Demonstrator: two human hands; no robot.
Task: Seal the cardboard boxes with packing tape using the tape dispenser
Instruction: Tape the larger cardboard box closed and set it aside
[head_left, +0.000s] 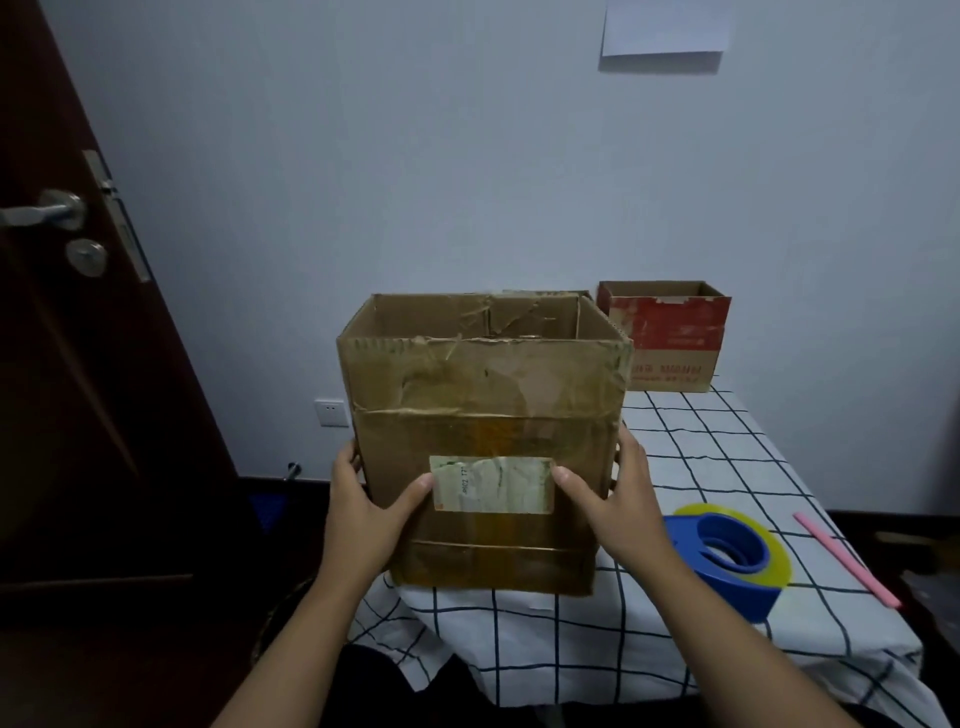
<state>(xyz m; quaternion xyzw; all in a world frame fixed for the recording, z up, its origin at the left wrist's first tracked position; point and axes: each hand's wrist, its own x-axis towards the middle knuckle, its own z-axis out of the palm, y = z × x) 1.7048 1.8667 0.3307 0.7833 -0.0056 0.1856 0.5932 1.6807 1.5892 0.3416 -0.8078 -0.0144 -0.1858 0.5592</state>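
Both hands (363, 509) (618, 499) grip a worn, tape-scarred cardboard box (483, 415)

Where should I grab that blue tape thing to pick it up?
Probably by the blue body of the tape dispenser, coming down from above on the person's right side. It lies flat on the checked tablecloth, its round opening facing up, so fingers could hook into that hole while the thumb presses the outer wall. Avoid the yellow tape roll around it, whose surface may be sticky.

1. A pale wall (415, 156) carries a white paper sheet (667, 26) and a socket (331, 413).
2. A dark wooden door (78, 364) with a metal handle (41, 209) stands left.
3. The floor is dim, probably dark.
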